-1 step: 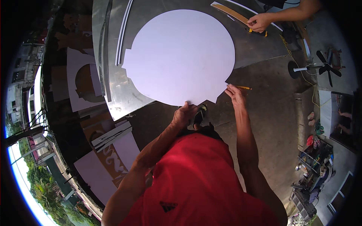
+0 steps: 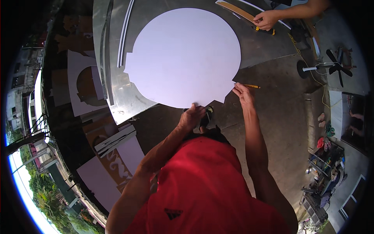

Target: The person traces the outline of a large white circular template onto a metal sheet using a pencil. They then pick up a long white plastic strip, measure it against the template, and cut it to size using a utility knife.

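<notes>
A large white round panel (image 2: 187, 58) with small notched tabs on its left and lower right edges lies over the metal-topped table (image 2: 134, 97), its near edge jutting past the table. My left hand (image 2: 191, 117) is closed on that near edge, thumb on top and the fingers underneath. At the lower right notch, my right hand (image 2: 244, 94) has its fingers pinched around a yellow pencil (image 2: 252, 86) pointing out to the right. Those fingertips are right beside the panel's corner; whether they touch it I cannot tell.
Another person's hand (image 2: 266, 20) rests by a brown strip (image 2: 237, 11) and a yellow-and-black tool (image 2: 272, 32) at the far right. Thin white strips (image 2: 125, 35) lie left of the panel. A stand fan (image 2: 311, 69) and a cluttered rack (image 2: 327, 162) stand right. Cut sheets (image 2: 113, 163) lie lower left.
The white panel has shifted slightly to the left and away from me, and its lower right corner sits a little higher. Both my hands keep their holds, rising slightly with it.
</notes>
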The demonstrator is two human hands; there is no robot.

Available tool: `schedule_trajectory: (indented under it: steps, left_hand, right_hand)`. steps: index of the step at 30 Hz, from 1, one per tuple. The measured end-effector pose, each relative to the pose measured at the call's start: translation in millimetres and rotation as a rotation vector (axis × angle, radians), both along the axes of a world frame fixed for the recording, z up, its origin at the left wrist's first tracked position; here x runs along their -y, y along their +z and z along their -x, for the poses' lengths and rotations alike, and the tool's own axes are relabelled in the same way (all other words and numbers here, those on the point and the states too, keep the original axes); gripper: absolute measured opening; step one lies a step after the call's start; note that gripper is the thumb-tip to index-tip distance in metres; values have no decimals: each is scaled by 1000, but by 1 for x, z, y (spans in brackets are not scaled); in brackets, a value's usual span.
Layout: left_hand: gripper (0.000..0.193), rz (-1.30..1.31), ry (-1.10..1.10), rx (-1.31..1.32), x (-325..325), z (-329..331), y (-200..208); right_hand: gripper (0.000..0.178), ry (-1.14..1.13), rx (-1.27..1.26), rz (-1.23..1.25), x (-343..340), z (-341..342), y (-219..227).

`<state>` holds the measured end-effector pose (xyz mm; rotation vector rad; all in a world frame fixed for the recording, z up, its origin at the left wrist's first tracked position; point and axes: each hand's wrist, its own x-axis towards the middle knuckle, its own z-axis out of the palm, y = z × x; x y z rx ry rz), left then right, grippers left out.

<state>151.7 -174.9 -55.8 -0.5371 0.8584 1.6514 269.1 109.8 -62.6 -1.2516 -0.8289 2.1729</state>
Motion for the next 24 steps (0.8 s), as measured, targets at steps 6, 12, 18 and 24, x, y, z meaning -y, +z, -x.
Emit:
schedule_trajectory:
  steps: [6, 12, 18, 24]
  left_hand:
    - [63, -162, -160, 182, -73, -25, 13]
    - [45, 126, -776, -579, -48, 5, 63]
    - [55, 1014, -352, -1757, 32, 117, 57]
    - [69, 1039, -602, -2128, 53, 265, 9]
  right_hand:
    - [14, -82, 72, -175, -74, 14, 2]
    - [20, -326, 76, -325, -45, -12, 36]
    - [18, -380, -13, -89, 10, -36, 22]
    - [17, -410, -73, -75, 12, -11, 11]
